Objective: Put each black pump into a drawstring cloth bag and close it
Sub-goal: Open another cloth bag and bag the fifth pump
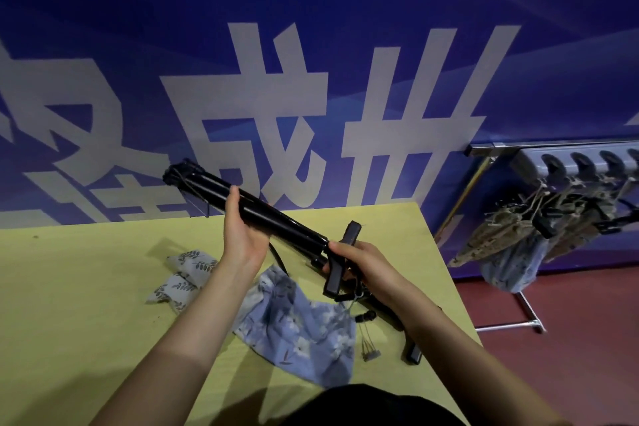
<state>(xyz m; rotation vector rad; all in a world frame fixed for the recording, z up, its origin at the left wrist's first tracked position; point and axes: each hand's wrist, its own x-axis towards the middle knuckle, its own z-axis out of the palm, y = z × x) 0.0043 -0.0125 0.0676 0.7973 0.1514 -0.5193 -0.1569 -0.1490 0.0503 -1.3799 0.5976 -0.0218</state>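
Left hand (242, 235) cups the smooth cylindrical barrel of the black pump (276, 218), held aloft and tilted. Right hand (359, 263) grips its flat T-handle. Directly below the grip, a crumpled blue floral drawstring bag (301, 322) lies on the yellow table (86, 287); a second pump (397, 322) lies under the right wrist.

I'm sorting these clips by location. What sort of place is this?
Probably a packing or display station in an event or retail space, not a home. A blue printed banner wall with large characters stands behind the yellow table, and a metal rack holds already bagged pumps.
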